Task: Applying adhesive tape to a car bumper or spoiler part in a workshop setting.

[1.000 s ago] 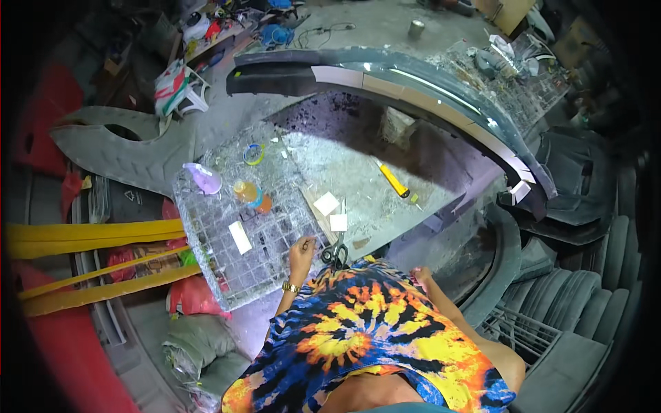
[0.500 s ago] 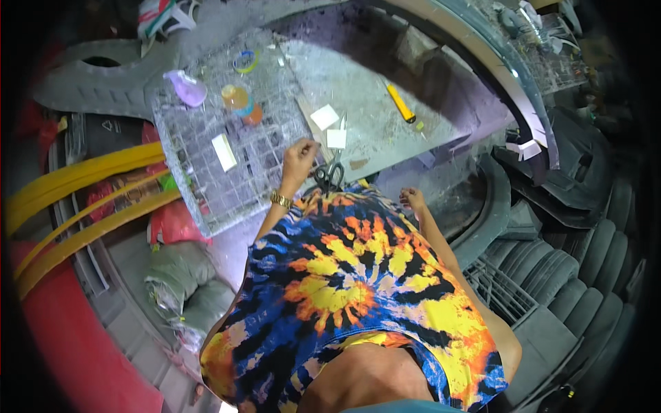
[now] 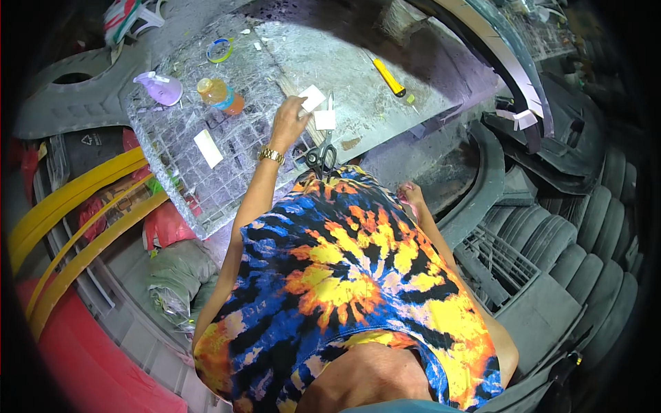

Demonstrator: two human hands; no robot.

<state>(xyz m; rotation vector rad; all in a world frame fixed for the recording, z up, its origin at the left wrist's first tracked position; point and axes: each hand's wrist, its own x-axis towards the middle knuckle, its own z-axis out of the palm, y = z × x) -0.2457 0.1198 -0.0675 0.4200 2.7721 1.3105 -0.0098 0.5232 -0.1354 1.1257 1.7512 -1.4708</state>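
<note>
My left hand (image 3: pixel 290 125), with a gold watch on its wrist, reaches over the table. Its thumb and fingers are pinched at the near left edge of a white square card (image 3: pixel 312 98). A second white card (image 3: pixel 324 120) lies just beside it, across the blades of black-handled scissors (image 3: pixel 321 159). The scissors' handles point toward my body. My right hand (image 3: pixel 411 193) hangs low beside the shirt, off the table's near edge, fingers curled; what they hold, if anything, is hidden.
On the table (image 3: pixel 275 51) are a yellow cutter knife (image 3: pixel 390 78), an orange-liquid bottle (image 3: pixel 222 96), a purple spray bottle (image 3: pixel 159 89), a tape roll (image 3: pixel 219 50) and a white strip (image 3: pixel 208 149). A curved panel (image 3: pixel 509 62) arches at right; yellow curved strips (image 3: pixel 82 182) stick out left.
My left hand has moved forward from beside the scissors to the farther white card and now touches it. My right hand stays low at my side. The whole view has shifted slightly.
</note>
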